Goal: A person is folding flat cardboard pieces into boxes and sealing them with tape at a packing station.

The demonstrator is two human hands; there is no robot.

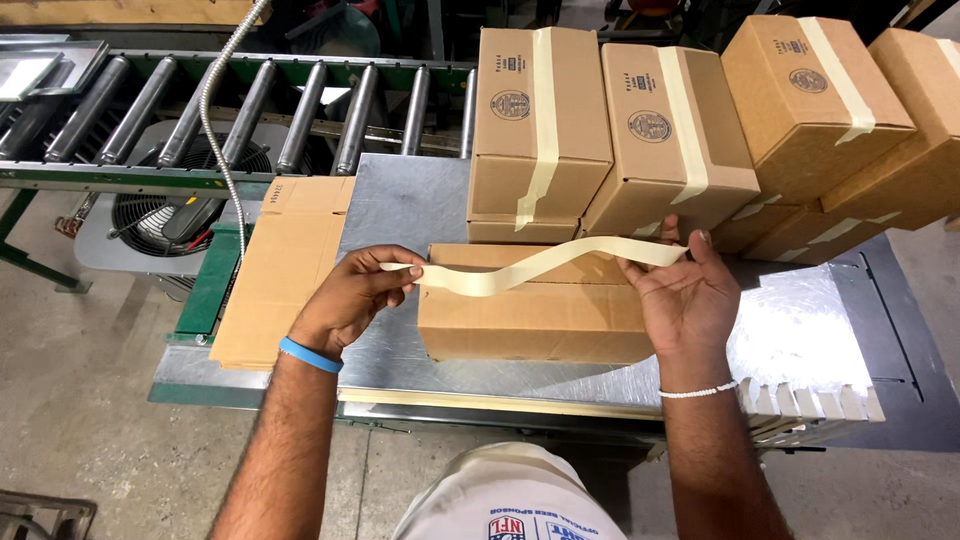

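A strip of cream paper tape (530,266) is stretched between my two hands, sagging in a wave. My left hand (352,298) pinches its left end; a blue band is on that wrist. My right hand (685,296) holds the right end with the palm turned up; a white bead bracelet is on that wrist. Right below the tape a brown cardboard box (535,322) lies on the metal table (400,215), its top flaps closed and untaped.
Several taped cardboard boxes (537,120) stand in a row behind the untaped one, running to the right. Flat cardboard sheets (285,262) lie at the table's left. A roller conveyor (240,110) runs at the back left, with a fan (165,215) under it.
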